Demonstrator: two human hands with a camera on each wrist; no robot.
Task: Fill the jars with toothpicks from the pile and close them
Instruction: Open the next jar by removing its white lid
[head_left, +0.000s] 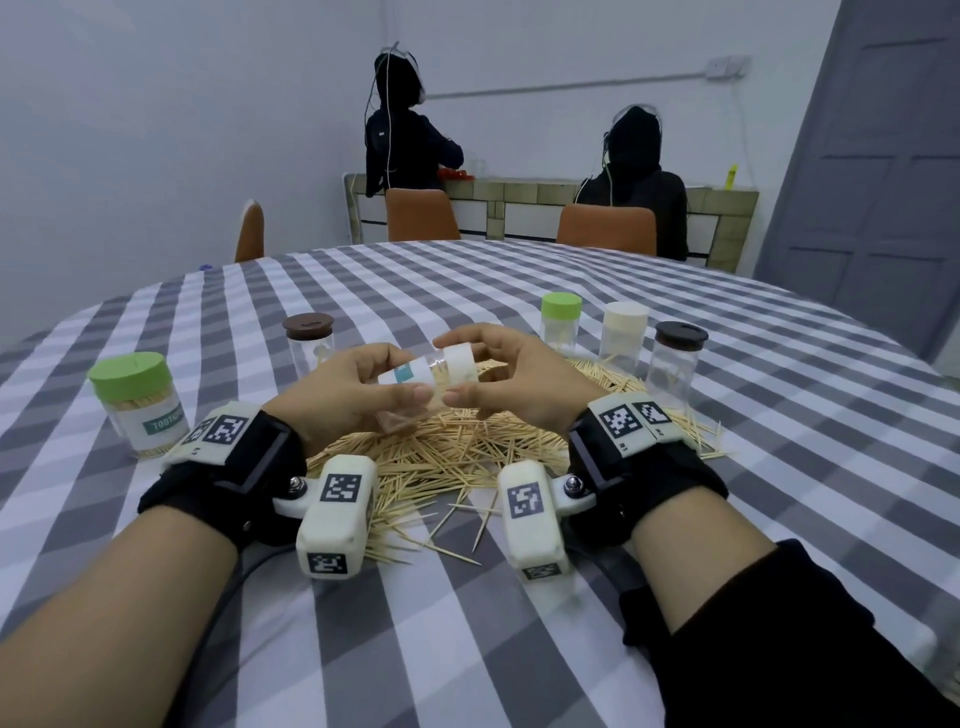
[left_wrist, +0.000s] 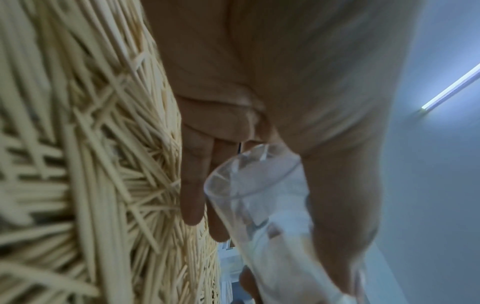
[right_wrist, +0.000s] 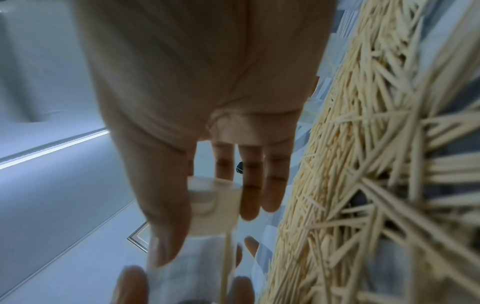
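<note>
Clear glossy plastic jar, matt white plastic lid. Pale matt wooden toothpicks. Grey-white checked woven tablecloth, matt. Matt black fabric wrist straps.

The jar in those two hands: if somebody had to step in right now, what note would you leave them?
Left hand: holds the clear jar tilted on its side above the toothpick pile.
Right hand: fingers pinch the jar's white lid, which sits at the jar's mouth; whether it is being opened or closed I cannot tell.
Elsewhere: the green-lidded jar on the left looks full and closed. Four more lidded jars stand behind the pile: brown, green, cream, brown; the clear ones look nearly empty.
Left to do: fill these and close them.
</note>
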